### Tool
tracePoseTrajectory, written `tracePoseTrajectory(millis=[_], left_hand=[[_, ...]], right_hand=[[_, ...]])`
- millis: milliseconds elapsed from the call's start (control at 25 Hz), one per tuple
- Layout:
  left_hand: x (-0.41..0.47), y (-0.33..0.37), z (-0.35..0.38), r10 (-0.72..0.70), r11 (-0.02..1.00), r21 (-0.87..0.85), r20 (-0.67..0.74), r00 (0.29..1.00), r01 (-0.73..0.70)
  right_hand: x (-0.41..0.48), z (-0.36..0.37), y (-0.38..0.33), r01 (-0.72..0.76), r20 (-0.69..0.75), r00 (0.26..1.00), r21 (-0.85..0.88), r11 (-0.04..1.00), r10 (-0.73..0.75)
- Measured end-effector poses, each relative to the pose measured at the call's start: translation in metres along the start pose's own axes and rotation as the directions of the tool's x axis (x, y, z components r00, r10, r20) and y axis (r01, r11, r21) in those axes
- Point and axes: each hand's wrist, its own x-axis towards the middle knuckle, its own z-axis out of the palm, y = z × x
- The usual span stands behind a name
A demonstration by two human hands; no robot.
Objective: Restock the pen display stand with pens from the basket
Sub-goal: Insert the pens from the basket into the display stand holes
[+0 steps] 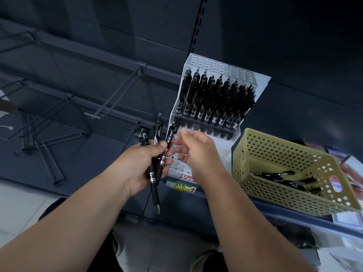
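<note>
A white stepped pen display stand [224,73] sits on the dark shelf, its upper rows packed with black pens [214,99]. The lower front tier shows bare holes. My left hand [139,165] is shut on a bunch of black pens [157,160], tips pointing down, just left of the stand's front. My right hand [194,150] hovers over the front tier with fingers spread and slightly blurred, next to the top of one held pen; nothing is clearly in it. To the right stands a yellow-green perforated basket [261,146] with several black pens [284,177] lying in it.
Bare metal display hooks [110,103] jut from the dark back panel at left. A round metal knob [140,132] is beside my left hand. A price label [181,186] sits on the shelf edge. Papers or packets lie right of the basket.
</note>
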Motion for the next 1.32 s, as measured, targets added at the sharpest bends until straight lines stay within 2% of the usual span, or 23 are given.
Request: tracePoseTrajectory(millis=[80, 200, 280, 400, 560, 680, 800, 960, 1160, 1320], left_hand=[[-0.003, -0.001, 0.005, -0.001, 1.000, -0.010, 0.008, 1.000, 0.001], [-0.006, -0.002, 0.010, 0.017, 0.999, 0.033, 0.019, 1.000, -0.018], [-0.007, -0.002, 0.013, 0.048, 0.996, 0.070, 0.028, 0.998, -0.050], [-0.008, -0.003, 0.014, 0.061, 0.996, 0.062, 0.020, 0.998, -0.062], [-0.008, -0.003, 0.013, 0.048, 0.999, 0.018, 0.024, 0.999, -0.049], [-0.004, -0.001, 0.009, 0.082, 0.996, 0.046, -0.002, 0.997, -0.082], [0.002, 0.001, 0.001, 0.091, 0.993, 0.077, -0.043, 0.995, -0.088], [0.003, 0.001, -0.003, 0.063, 0.998, 0.016, -0.059, 0.996, -0.062], [0.005, 0.005, -0.006, 0.011, 1.000, -0.011, -0.083, 0.996, -0.012], [0.009, 0.005, -0.008, 0.020, 0.999, -0.043, -0.109, 0.994, -0.025]], right_hand=[[-0.007, -0.002, -0.005, -0.092, 0.091, 0.993, 0.130, 0.987, 0.080], [-0.017, -0.004, -0.010, -0.028, 0.135, 0.990, 0.005, 1.000, 0.027], [-0.022, -0.005, -0.011, 0.052, 0.113, 0.993, -0.122, 0.991, -0.038], [-0.023, -0.006, -0.011, 0.093, 0.053, 0.995, -0.205, 0.974, -0.084], [-0.023, -0.011, -0.014, 0.117, 0.019, 0.993, -0.207, 0.971, -0.116], [-0.024, -0.019, -0.020, 0.148, 0.003, 0.989, -0.151, 0.977, -0.149], [-0.020, -0.029, -0.026, 0.195, -0.077, 0.976, -0.104, 0.975, -0.203], [-0.012, -0.032, -0.032, 0.273, -0.181, 0.938, -0.144, 0.951, -0.297], [-0.004, -0.026, -0.030, 0.350, -0.152, 0.900, -0.312, 0.883, -0.410], [0.006, -0.017, -0.026, 0.392, -0.109, 0.873, -0.425, 0.816, -0.476]])
